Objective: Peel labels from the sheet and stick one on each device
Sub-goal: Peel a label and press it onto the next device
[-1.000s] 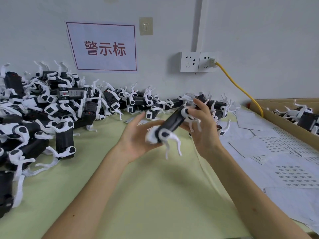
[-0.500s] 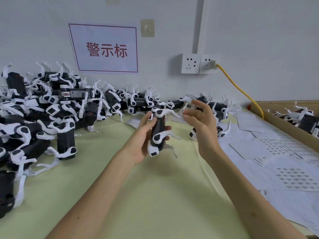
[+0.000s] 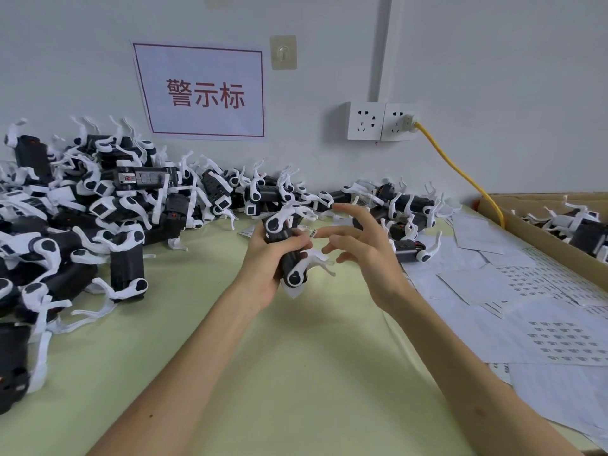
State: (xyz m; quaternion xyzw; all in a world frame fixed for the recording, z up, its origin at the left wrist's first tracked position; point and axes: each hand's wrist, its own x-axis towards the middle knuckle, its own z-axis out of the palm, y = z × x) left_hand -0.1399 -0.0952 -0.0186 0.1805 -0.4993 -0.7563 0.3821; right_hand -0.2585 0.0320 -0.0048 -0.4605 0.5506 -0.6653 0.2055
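At the centre of the pale green table (image 3: 296, 373), the left hand (image 3: 263, 268) clamps curled fingers round an upright black cylindrical device (image 3: 289, 255) with white plastic clips; the right hand (image 3: 368, 258) hovers just beside it, fingers spread apart. White paper label sheets (image 3: 559, 337) lie at three o'clock. Farther, at two o'clock, an open brown cardboard box (image 3: 539, 238) holds more such devices (image 3: 582, 227).

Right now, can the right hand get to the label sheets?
Probably yes. The right hand is open, fingers spread, and the label sheets lie uncovered on the table to its right, with nothing between.
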